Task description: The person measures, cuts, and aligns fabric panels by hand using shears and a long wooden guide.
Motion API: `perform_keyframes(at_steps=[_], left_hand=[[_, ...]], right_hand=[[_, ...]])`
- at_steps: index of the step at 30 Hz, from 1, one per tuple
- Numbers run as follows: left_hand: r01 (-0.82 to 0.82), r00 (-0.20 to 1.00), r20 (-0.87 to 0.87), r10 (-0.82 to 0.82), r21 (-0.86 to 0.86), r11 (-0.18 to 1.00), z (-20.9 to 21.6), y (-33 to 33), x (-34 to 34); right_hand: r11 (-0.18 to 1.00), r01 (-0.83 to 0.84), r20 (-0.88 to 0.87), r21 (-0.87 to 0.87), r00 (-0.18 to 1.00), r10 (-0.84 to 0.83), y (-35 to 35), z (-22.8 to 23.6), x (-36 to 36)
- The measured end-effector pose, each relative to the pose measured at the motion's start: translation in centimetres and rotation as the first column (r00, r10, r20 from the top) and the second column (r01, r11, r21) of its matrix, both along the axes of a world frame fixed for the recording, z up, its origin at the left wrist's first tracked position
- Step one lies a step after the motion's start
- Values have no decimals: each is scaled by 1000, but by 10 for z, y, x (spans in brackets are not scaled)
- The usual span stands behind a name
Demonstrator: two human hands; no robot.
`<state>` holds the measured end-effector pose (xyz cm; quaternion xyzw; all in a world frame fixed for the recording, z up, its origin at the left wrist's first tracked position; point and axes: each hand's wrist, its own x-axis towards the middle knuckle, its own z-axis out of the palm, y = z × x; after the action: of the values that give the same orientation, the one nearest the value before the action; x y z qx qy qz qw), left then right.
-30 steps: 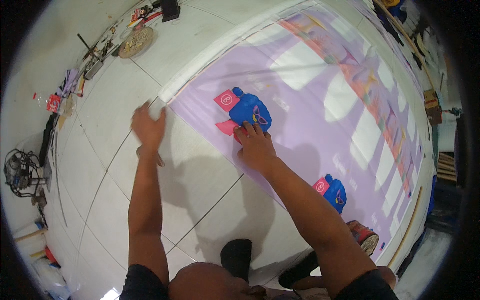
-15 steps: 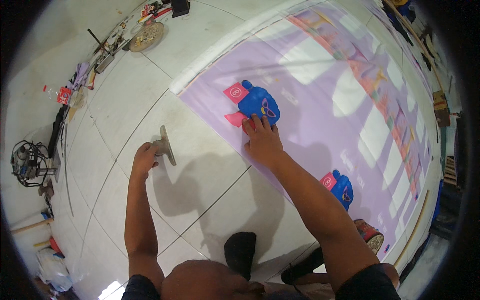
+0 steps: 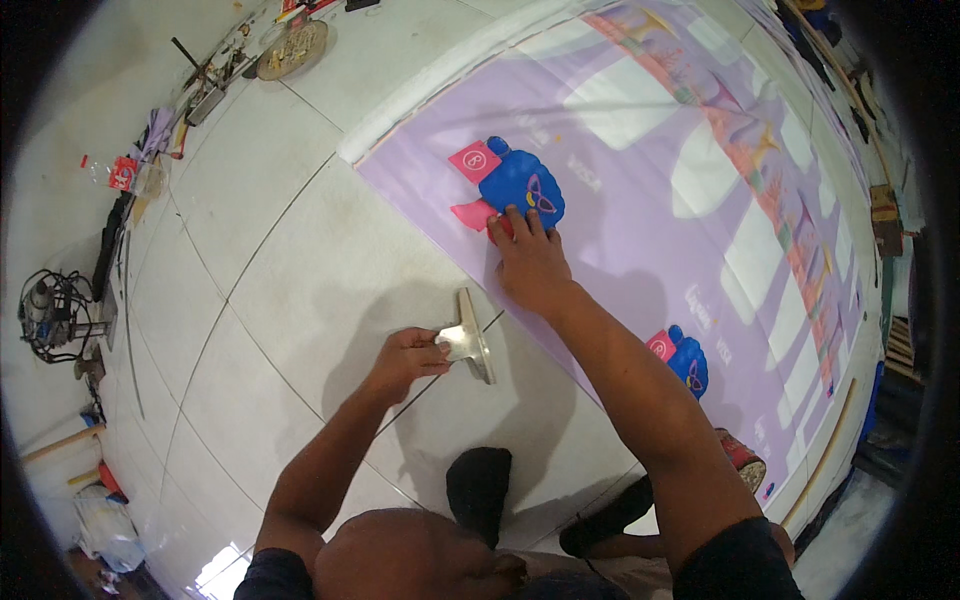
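Between the fingers and thumb of my left hand (image 3: 408,362) is a wide silver metal bulldog clip (image 3: 466,340). It is held over the tiled floor, close to the near left edge of a lilac printed sheet (image 3: 440,200). My right hand (image 3: 532,262) lies on that sheet with its fingers spread. Its fingertips touch the lower part of a blue cartoon figure (image 3: 515,180) with pink patches at its side. A second, similar blue figure (image 3: 688,362) is on the sheet beyond my right forearm.
A red round can-like object (image 3: 738,455) stands by my right forearm. My dark-covered foot (image 3: 479,490) is on the tiles. Along the left wall lie a plastic bottle (image 3: 120,172), a round dish (image 3: 292,50) and a corded tool (image 3: 45,310). A wooden stick (image 3: 825,455) lies at right.
My left hand has moved right with the bulldog clip, from over the tiles at left to near the sheet's edge. My right hand has stayed on the blue figure.
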<state>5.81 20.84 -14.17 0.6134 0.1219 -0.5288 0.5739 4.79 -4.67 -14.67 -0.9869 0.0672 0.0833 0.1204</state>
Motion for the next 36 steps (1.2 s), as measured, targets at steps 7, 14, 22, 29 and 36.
perform_keyframes(at_steps=[7, 14, 22, 29, 36], left_hand=[[-120, 990, 77, 119, 1, 993, -4, -47, 1], [-120, 910, 396, 119, -22, 993, -32, -45, 61], [-421, 863, 268, 428, -86, 903, -19, -42, 147], [-407, 856, 345, 385, -9, 914, -8, -49, 159], [-463, 372, 911, -177, 348, 815, -33, -28, 169]], right_hand=[[999, -30, -124, -28, 992, 26, -6, 13, 6], [998, -49, -158, -28, 986, 44, -2, 17, 12], [999, -37, -161, -36, 987, 31, -2, 16, 10], [998, -25, -137, -65, 990, 16, -5, 6, 6], [987, -126, -99, 100, 986, 135, -14, 15, 19]])
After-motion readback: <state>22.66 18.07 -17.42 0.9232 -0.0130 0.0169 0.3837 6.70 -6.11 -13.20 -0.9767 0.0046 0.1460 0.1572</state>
